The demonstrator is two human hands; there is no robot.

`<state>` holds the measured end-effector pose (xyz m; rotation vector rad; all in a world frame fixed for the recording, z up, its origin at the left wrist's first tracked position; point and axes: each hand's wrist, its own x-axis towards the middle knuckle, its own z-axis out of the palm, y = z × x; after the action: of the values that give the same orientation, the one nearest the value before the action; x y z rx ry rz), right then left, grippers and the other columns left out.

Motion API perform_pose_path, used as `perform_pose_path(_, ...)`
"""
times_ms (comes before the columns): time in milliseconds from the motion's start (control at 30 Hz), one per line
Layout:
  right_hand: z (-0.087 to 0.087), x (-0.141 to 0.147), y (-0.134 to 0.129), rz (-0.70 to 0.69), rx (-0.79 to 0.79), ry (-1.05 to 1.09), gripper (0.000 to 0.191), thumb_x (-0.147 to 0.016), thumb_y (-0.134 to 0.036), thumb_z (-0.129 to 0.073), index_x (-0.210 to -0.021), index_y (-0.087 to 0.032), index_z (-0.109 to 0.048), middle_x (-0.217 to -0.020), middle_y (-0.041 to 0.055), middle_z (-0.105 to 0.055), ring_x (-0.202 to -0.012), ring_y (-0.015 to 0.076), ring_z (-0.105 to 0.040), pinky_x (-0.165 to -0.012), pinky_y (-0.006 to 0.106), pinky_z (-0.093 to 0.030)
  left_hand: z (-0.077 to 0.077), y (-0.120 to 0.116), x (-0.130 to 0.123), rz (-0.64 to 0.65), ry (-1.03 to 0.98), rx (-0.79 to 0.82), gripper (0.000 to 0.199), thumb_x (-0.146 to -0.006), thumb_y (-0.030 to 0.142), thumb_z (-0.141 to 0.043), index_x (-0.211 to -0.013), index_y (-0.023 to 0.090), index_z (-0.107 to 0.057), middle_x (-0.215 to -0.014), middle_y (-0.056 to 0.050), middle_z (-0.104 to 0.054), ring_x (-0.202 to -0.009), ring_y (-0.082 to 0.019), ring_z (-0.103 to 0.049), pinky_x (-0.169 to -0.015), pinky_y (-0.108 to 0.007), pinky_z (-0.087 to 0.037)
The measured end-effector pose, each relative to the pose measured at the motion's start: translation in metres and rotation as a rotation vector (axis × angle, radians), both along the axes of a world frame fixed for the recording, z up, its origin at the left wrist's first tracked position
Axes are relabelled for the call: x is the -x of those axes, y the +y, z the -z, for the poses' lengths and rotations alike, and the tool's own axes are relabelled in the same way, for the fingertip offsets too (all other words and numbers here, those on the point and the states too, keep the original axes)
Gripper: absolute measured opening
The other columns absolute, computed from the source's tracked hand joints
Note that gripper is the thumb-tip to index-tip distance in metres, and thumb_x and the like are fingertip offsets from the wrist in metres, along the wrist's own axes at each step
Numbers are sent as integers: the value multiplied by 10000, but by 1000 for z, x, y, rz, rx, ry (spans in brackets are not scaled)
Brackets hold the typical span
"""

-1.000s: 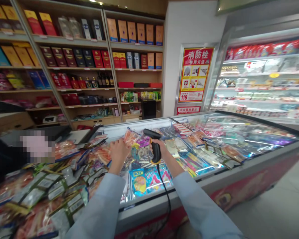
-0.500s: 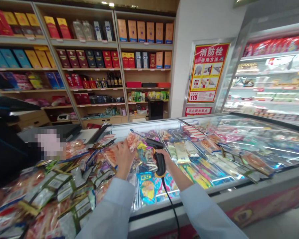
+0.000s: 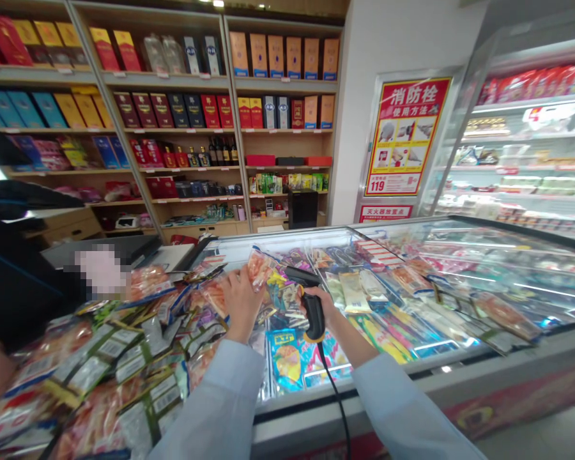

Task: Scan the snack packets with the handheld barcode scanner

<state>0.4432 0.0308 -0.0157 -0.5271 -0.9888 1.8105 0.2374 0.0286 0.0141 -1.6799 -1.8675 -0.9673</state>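
My left hand (image 3: 242, 301) is closed on a clear bag of pinkish food (image 3: 259, 267), which it holds up over the freezer's glass top. Beneath and left of that hand lies a large heap of packaged food (image 3: 119, 358). In my right hand (image 3: 323, 306) is a black and orange barcode scanner (image 3: 312, 313), gripped by its handle. The scanner's head points left, close to the bag, with a small gap between them. A black cable hangs from the handle over the freezer's front edge.
The glass-topped chest freezer (image 3: 383, 377) stretches to the right, with more food packs (image 3: 503, 314) on its glass. A dark machine (image 3: 14, 268) stands at the left. Shelves of boxes (image 3: 172, 131) line the back wall, and a lit display fridge (image 3: 531, 147) is at the right.
The whole view has shifted slightly, so things appear a little further right. Both hands keep their holds on the bag and the scanner, with their positions to each other nearly the same.
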Motion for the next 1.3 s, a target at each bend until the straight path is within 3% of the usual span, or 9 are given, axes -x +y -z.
perform_pose_path(267, 1, -3, 0, -1, 63, -5, 238, -629, -362, -681, -727, -150, -634, -611, 16, -625, -439, 92, -509, -369, 190, -380, -3, -1, 4, 8, -34, -8, 526, -727, 338, -654, -1207, 140, -571, -1104, -152, -547, -1044, -310, -474, -943, -440, -399)
perform_pose_path(500, -2, -4, -3, -7, 77, 13, 251, -634, -366, -700, -749, -154, -629, -615, -5, -596, -437, 86, -514, -373, 182, -397, -21, -6, 35, -109, -270, -195, 594, -742, 351, -636, -1267, 113, -491, -1255, -194, -485, -1220, -341, -409, -1045, -542, -325)
perform_pose_path(733, 4, -1, -2, -40, 50, 22, 257, -649, -366, -689, -771, -147, -633, -632, 8, -587, -449, 87, -502, -394, 191, -399, -35, -23, 53, -394, -426, -292, 824, -778, 399, -582, -1469, 107, -240, -1567, -216, -138, -1441, -431, -56, -1121, -694, -61)
perform_pose_path(833, 9, 0, 1, -45, 72, 12, 261, -651, -368, -685, -784, -150, -632, -626, 8, -589, -453, 89, -502, -391, 190, -387, -35, -28, 55, -351, -344, -264, 729, -799, 354, -545, -1446, 117, -305, -1579, -192, -164, -1461, -398, -12, -1134, -685, -28)
perform_pose_path(933, 13, 2, 2, -37, 83, -3, 267, -636, -369, -686, -790, -158, -631, -620, 5, -596, -451, 93, -503, -389, 193, -373, -33, -28, 57, -295, -300, -206, 620, -819, 318, -497, -1391, 104, -393, -1536, -197, -292, -1460, -365, -110, -1145, -668, -27)
perform_pose_path(1033, 14, 4, 2, -31, 122, -27, 279, -615, -384, -684, -765, -157, -623, -607, 1, -594, -451, 94, -503, -383, 190, -348, -33, -29, 55, -273, -341, -175, 636, -821, 382, -500, -1375, 82, -413, -1508, -230, -331, -1438, -392, -180, -1129, -682, -57)
perform_pose_path(1300, -12, -12, -4, 114, 108, -21, 240, -663, -393, -644, -720, -169, -580, -542, 0, -572, -448, 108, -495, -390, 202, -343, -58, -34, 13, -44, -354, -119, 620, -792, 396, -538, -1314, 68, -483, -1488, -233, -358, -1409, -371, -277, -1143, -538, -229)
